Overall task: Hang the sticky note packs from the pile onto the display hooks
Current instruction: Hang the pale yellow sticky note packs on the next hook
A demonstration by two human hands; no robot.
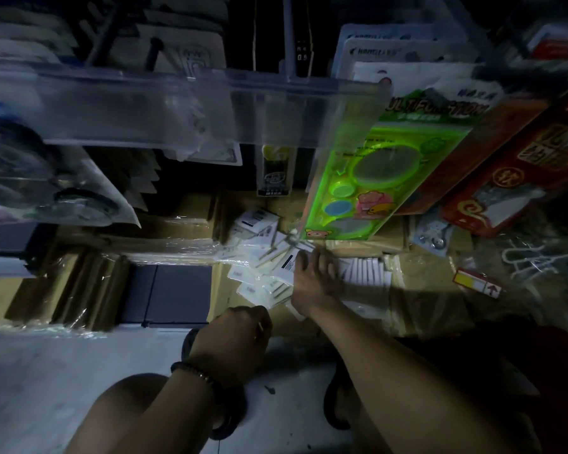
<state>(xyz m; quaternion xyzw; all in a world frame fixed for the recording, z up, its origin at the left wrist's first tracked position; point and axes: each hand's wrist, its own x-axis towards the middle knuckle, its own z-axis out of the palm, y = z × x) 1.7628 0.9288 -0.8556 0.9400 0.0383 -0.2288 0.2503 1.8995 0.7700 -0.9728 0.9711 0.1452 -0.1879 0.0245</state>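
The aisle is dim, with a pale floor (46, 371) and plastic-wrapped cardboard boxes (89, 283) under a clear shelf rail (145, 106). The sticky note packs (259, 276), small white sleeves, lie heaped on the boxes. The right grip (312, 280) rests spread on the heap. The left grip (240, 335) is curled beside it, and I cannot tell whether it holds anything.

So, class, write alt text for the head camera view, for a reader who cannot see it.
Seen from above in dim light, a person's right hand rests on a pile of sticky note packs lying on cardboard boxes. The left hand, curled, with a beaded bracelet at the wrist, hovers near the pile's edge. A bright green stencil pack hangs above.
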